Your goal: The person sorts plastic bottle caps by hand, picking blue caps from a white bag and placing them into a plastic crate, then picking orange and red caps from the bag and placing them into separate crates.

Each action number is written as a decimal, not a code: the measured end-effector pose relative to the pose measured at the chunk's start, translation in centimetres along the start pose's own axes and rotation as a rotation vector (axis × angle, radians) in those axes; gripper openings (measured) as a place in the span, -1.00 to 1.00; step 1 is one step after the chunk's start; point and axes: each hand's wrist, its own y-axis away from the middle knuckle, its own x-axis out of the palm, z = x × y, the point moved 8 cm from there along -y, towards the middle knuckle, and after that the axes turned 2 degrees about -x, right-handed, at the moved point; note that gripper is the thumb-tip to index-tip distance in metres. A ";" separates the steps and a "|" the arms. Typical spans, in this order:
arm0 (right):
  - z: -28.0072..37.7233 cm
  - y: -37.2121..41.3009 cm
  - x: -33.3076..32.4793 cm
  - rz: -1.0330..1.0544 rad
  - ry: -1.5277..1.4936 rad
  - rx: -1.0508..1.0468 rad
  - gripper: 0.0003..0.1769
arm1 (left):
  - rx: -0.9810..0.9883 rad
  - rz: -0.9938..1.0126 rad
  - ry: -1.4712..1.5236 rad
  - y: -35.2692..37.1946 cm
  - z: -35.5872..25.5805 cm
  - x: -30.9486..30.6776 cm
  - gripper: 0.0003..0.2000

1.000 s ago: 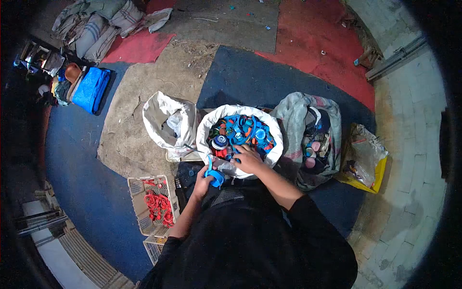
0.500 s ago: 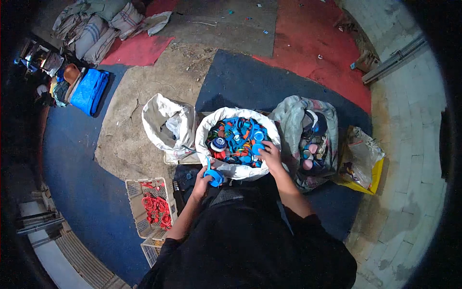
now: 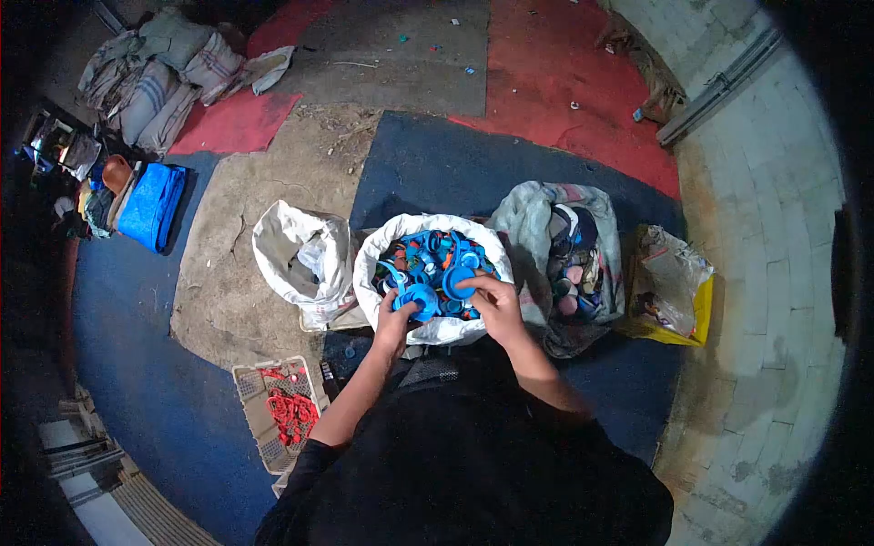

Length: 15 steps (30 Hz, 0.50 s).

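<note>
Over a white sack [image 3: 369,264] filled with mostly blue plastic caps [image 3: 421,250], both hands are close together. My left hand [image 3: 394,323] grips a round blue lid [image 3: 418,302] with a strap, above the sack's near left rim. A second round blue lid [image 3: 458,282] is pinched in the fingers of my right hand [image 3: 496,305], just right of the first. The two lids are side by side; whether they touch is unclear.
A white sack [image 3: 273,250] stands at left, a grey sack [image 3: 521,218] and a yellow bag [image 3: 701,314] at right. Red pieces lie in a crate [image 3: 250,391] at lower left. A folded blue tarp [image 3: 153,207] and stacked sacks [image 3: 146,91] are farther off.
My left hand has brought its blue lid up and over the sack. My right hand has lifted a blue lid from the caps and moved toward my left hand. The camera view has shifted slightly.
</note>
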 end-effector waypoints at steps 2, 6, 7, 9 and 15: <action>4.3 0.1 1.0 0.027 0.071 -0.269 -0.70 | -0.027 -0.014 0.002 0.1 -0.4 1.1 -0.63; 5.6 0.7 2.8 0.024 0.368 -0.439 -0.85 | -0.022 0.050 0.057 -0.4 0.2 2.2 -0.63; 5.6 0.8 3.1 -0.019 0.458 -0.438 -0.85 | -0.003 0.076 0.056 -0.3 0.1 2.5 -0.63; 4.3 0.8 3.1 -0.135 0.429 -0.415 -0.83 | 0.034 0.127 0.052 0.0 0.2 3.1 -0.62; 1.8 0.1 3.6 -0.174 0.394 -0.368 -0.73 | -0.008 0.236 0.157 0.8 1.0 2.9 -0.58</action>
